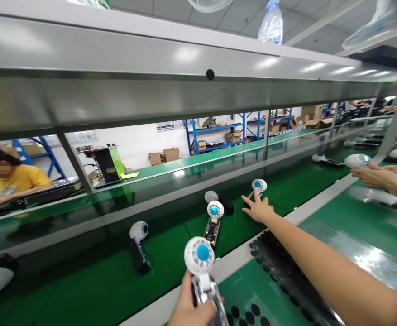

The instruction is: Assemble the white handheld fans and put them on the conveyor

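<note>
In the lower middle, my left hand (pixel 194 303) is wrapped round the silvery handle of a white-headed handheld device (pixel 200 256). The device stands upright, its vented round face with a blue centre towards me. My right hand (pixel 259 209) stretches over the green conveyor belt (pixel 93 280) with fingers spread. Its fingertips overlap the dark handle of another such device (pixel 259 184); whether they touch it I cannot tell. Between my hands lies a device with an exposed circuit board in its handle (pixel 212 231). Just behind it is another with a dark handle (pixel 226 203).
More devices lie along the belt, one to the left (pixel 139 231) and one at far right (pixel 327 160). A co-worker's hands (pixel 376 174) hold a device at right. Black round pads (pixel 252 312) lie on the near bench. A metal shelf (pixel 133 99) crosses above.
</note>
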